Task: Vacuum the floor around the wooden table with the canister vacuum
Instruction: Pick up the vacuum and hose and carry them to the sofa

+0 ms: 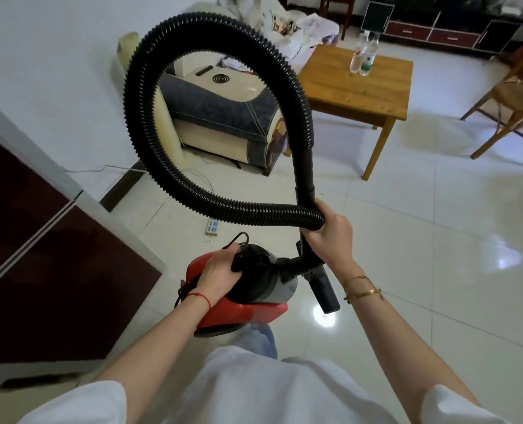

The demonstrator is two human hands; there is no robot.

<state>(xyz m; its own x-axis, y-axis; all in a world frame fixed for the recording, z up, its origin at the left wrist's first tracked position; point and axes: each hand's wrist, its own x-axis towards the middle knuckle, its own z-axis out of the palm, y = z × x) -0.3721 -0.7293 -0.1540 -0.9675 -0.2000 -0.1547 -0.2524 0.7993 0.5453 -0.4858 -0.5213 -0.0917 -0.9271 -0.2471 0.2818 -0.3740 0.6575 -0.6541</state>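
A: Where's our wooden table [356,84]?

B: Well ahead. Our canister vacuum [248,289] hangs short of it, left hand [220,267] gripping its handle for carrying.

A: The hose [168,142]?

B: Right hand [330,232] clasps it, probably with the wand, keeping the loop clear.

Left hand [220,267] covers the canister vacuum [254,289] handle; grip under the fingers [234,250] not visible. Right hand [330,234] hides where hose [137,87] and black tube [305,172] meet. Chair [511,99] cut off at right edge, cabinet [24,240] at left. Bottle [364,52] labels on the desk [345,87] unreadable. Canister's underside is out of sight.
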